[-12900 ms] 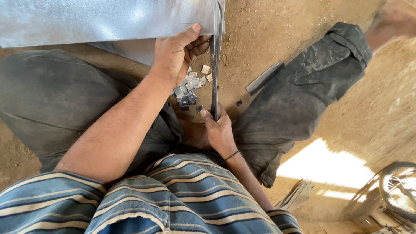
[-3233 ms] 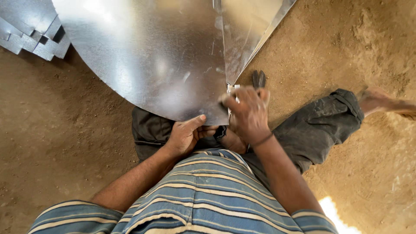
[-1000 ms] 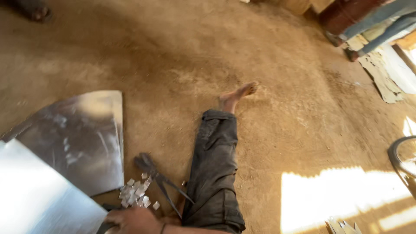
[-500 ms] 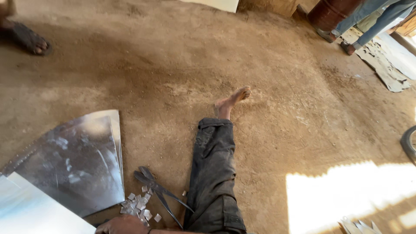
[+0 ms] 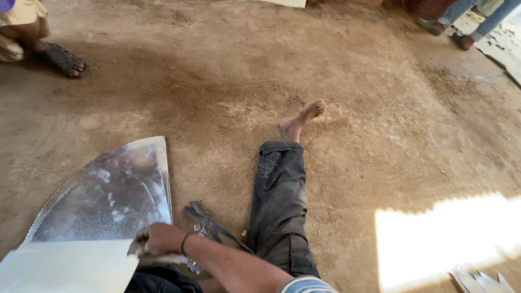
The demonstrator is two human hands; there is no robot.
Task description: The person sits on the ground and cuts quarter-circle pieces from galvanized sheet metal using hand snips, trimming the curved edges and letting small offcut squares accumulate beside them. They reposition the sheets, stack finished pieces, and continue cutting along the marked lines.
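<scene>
Gripping the near edge of a pale metal sheet (image 5: 70,268) at the bottom left, the right hand (image 5: 157,239) was curled closed on it, fingers over the rim; the left hand was out of view. That sheet lay flat on the dirt floor (image 5: 217,81), its long axis running roughly left to right across the person's lap. Just beyond it lay a curved, fan-shaped sheet (image 5: 108,198), narrowing toward the lower left with its straight edge pointing away. Metal shears (image 5: 214,228) rested on the ground just beside the wrist, handles angled toward the outstretched leg (image 5: 279,206), with small offcuts (image 5: 194,266) near them. Bare skin against a raw cut edge looked the likeliest trouble: a slipping grip could slice the fingers, and dragging the sheet might catch the shears
</scene>
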